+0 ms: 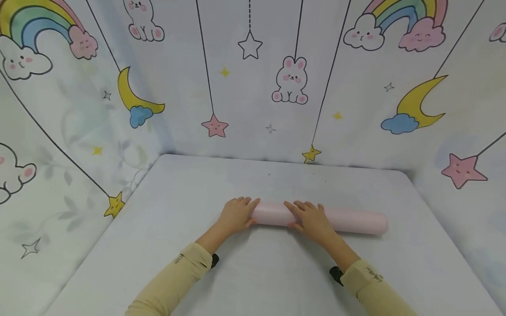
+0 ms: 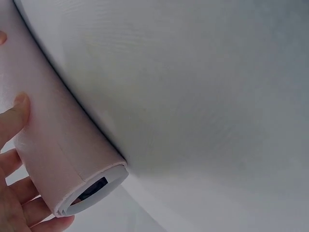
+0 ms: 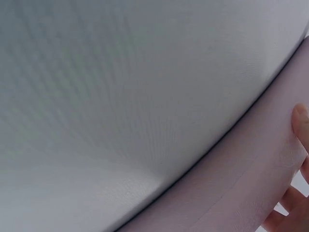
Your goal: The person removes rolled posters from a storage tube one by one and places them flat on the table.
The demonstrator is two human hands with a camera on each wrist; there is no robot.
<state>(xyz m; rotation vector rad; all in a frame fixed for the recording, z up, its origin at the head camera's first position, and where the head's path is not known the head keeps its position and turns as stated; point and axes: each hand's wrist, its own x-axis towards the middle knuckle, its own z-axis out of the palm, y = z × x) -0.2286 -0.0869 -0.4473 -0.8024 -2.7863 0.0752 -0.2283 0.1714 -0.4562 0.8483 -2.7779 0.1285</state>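
Note:
A rolled-up pink mat (image 1: 352, 220) lies across the white table, its length running left to right. My left hand (image 1: 236, 216) holds its left end, thumb on the near side and fingers over the far side. Around the middle of the roll, my right hand (image 1: 312, 219) grips it the same way. The left wrist view shows the open end of the roll (image 2: 123, 169), with a pale inner layer and something dark inside the hollow. In the right wrist view the thumb of the right hand (image 3: 301, 123) presses on the pink surface.
The white table (image 1: 189, 188) reaches to a back edge. Behind and beside it hangs a white curtain (image 1: 253, 87) printed with rainbows, moons, stars and rabbits. A dark strap piece (image 1: 337, 275) shows at the right wrist, by the beige sleeve (image 1: 371, 285).

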